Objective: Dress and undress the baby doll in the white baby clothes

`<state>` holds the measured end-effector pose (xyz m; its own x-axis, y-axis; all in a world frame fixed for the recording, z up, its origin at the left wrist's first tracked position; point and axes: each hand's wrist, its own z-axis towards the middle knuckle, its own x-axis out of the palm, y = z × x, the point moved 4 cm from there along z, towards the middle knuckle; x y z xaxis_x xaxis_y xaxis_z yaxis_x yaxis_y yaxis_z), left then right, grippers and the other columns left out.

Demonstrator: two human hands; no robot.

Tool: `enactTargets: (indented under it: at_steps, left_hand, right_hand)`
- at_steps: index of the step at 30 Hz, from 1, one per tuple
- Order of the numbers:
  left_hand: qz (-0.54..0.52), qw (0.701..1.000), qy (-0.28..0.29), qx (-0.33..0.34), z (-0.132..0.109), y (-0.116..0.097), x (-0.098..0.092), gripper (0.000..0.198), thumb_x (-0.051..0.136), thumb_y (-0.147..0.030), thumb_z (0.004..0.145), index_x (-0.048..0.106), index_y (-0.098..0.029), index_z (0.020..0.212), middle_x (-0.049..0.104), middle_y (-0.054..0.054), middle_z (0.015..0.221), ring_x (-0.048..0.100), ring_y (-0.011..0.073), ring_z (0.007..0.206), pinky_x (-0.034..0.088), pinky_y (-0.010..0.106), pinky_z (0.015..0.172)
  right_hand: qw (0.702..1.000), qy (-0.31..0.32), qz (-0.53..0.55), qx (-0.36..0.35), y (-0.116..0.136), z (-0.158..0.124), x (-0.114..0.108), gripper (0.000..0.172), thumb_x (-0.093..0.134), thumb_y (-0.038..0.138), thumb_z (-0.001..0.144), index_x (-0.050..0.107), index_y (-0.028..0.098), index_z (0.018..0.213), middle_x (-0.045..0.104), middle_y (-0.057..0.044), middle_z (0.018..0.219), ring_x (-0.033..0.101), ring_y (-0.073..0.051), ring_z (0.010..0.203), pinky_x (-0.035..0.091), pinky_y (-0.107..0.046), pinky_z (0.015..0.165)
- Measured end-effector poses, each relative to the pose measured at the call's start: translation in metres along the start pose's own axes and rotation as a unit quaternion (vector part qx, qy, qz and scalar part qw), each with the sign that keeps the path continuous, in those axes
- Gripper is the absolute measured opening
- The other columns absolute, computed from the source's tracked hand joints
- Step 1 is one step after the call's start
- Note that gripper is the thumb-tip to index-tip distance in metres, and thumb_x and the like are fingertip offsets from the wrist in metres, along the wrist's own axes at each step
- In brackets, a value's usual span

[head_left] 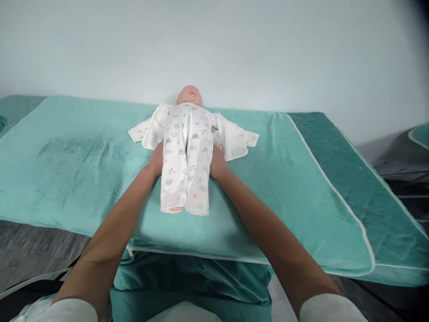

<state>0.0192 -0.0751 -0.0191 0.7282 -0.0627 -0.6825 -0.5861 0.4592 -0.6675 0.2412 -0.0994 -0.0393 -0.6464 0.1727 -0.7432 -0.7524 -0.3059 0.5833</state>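
Note:
A baby doll (189,95) lies on its back, its head toward the wall. White trousers with small printed animals (186,156) cover its front from the chest down, and a bit of foot shows at the left hem. An opened white jacket (231,136) spreads out on both sides, its sleeves stretched sideways. My left hand (157,158) is tucked against the left side of the trousers, with its fingers hidden behind the cloth. On the opposite side, my right hand (218,162) reaches in under the trousers' edge near the jacket, and its fingers are hidden too.
A light green plush blanket (83,147) covers the padded table, over a darker green cover (355,165). A white wall (214,44) rises behind. Dark green cloth (191,286) hangs at the front edge. A pale cable (33,281) runs at lower left.

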Motion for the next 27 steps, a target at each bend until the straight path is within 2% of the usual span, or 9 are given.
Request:
enactTargets:
  at_steps: [5, 7, 10, 13, 17, 19, 21, 24, 27]
  left_hand:
    - [0.115, 0.991, 0.057, 0.033, 0.008, 0.001, 0.01, 0.066, 0.067, -0.048, 0.088, 0.058, -0.019, 0.146, 0.062, 0.016, 0.151, 0.056, 0.0405, 0.141, 0.045, 0.055, 0.119]
    - [0.151, 0.987, 0.057, 0.026, 0.01, 0.002, 0.012, 0.064, 0.064, -0.048, 0.088, 0.06, -0.018, 0.145, 0.065, 0.017, 0.147, 0.057, 0.0417, 0.138, 0.045, 0.056, 0.118]
    - [0.135, 0.991, 0.022, -0.004, 0.009, 0.003, 0.011, 0.048, 0.055, -0.047, 0.094, 0.068, -0.018, 0.129, 0.071, 0.017, 0.135, 0.064, 0.041, 0.128, 0.05, 0.056, 0.111]
    - [0.117, 0.993, -0.007, -0.027, 0.006, 0.006, 0.007, 0.032, 0.057, -0.043, 0.091, 0.072, -0.02, 0.108, 0.076, 0.014, 0.12, 0.068, 0.0393, 0.117, 0.054, 0.053, 0.104]
    - [0.157, 0.988, -0.015, -0.001, 0.002, 0.006, 0.004, 0.02, 0.064, -0.038, 0.084, 0.07, -0.022, 0.094, 0.077, 0.012, 0.108, 0.07, 0.0365, 0.107, 0.056, 0.048, 0.095]
    - [0.201, 0.979, -0.007, 0.021, -0.002, 0.005, 0.003, 0.017, 0.064, -0.037, 0.082, 0.068, -0.021, 0.088, 0.076, 0.013, 0.1, 0.07, 0.0357, 0.1, 0.055, 0.048, 0.091]
    - [0.23, 0.972, 0.016, 0.045, -0.007, 0.004, 0.002, 0.014, 0.066, -0.035, 0.079, 0.067, -0.021, 0.081, 0.074, 0.014, 0.092, 0.069, 0.0357, 0.096, 0.054, 0.049, 0.088]
    - [0.235, 0.967, 0.058, 0.077, -0.019, 0.003, -0.001, 0.013, 0.066, -0.033, 0.077, 0.064, -0.021, 0.073, 0.072, 0.014, 0.086, 0.069, 0.0344, 0.092, 0.052, 0.047, 0.083]
    - [0.19, 0.977, 0.057, 0.081, -0.028, 0.005, -0.008, 0.014, 0.058, -0.029, 0.081, 0.061, -0.022, 0.069, 0.07, 0.011, 0.079, 0.068, 0.0288, 0.085, 0.051, 0.044, 0.08]
  right_hand:
    - [0.999, -0.01, 0.047, -0.012, -0.011, -0.011, -0.002, 0.031, 0.053, 0.038, 0.098, 0.073, 0.028, 0.118, 0.077, -0.008, 0.116, 0.068, -0.035, 0.123, 0.057, -0.055, 0.107]
    - [0.998, -0.006, 0.061, -0.026, -0.012, -0.013, -0.002, 0.032, 0.054, 0.043, 0.098, 0.073, 0.029, 0.119, 0.076, -0.008, 0.118, 0.066, -0.035, 0.128, 0.055, -0.054, 0.111]
    - [0.996, 0.02, 0.068, -0.063, -0.003, -0.013, -0.001, 0.04, 0.067, 0.05, 0.091, 0.071, 0.027, 0.125, 0.074, -0.009, 0.126, 0.06, -0.036, 0.135, 0.047, -0.052, 0.12]
    - [0.997, 0.035, 0.029, -0.059, 0.007, -0.011, 0.0, 0.041, 0.07, 0.043, 0.091, 0.071, 0.024, 0.127, 0.074, -0.013, 0.127, 0.061, -0.039, 0.132, 0.046, -0.055, 0.12]
    - [0.997, 0.04, -0.063, -0.01, 0.007, -0.01, -0.003, 0.031, 0.058, 0.028, 0.096, 0.071, 0.02, 0.123, 0.074, -0.016, 0.126, 0.065, -0.038, 0.123, 0.051, -0.055, 0.112]
    - [0.996, 0.04, -0.078, -0.017, 0.005, -0.013, -0.008, 0.032, 0.056, 0.026, 0.097, 0.071, 0.018, 0.123, 0.072, -0.017, 0.129, 0.063, -0.038, 0.126, 0.05, -0.055, 0.112]
    - [0.994, 0.051, -0.088, -0.036, 0.003, -0.02, -0.013, 0.028, 0.055, 0.028, 0.096, 0.073, 0.018, 0.115, 0.073, -0.016, 0.125, 0.062, -0.037, 0.125, 0.05, -0.054, 0.111]
    - [0.988, 0.092, -0.087, -0.087, 0.003, -0.036, -0.022, 0.019, 0.059, 0.03, 0.093, 0.076, 0.021, 0.094, 0.076, -0.013, 0.108, 0.064, -0.035, 0.119, 0.052, -0.05, 0.105]
    - [0.985, 0.111, -0.033, -0.13, -0.001, -0.048, -0.036, 0.02, 0.054, 0.023, 0.09, 0.072, 0.023, 0.082, 0.073, -0.009, 0.09, 0.068, -0.028, 0.099, 0.055, -0.044, 0.093]
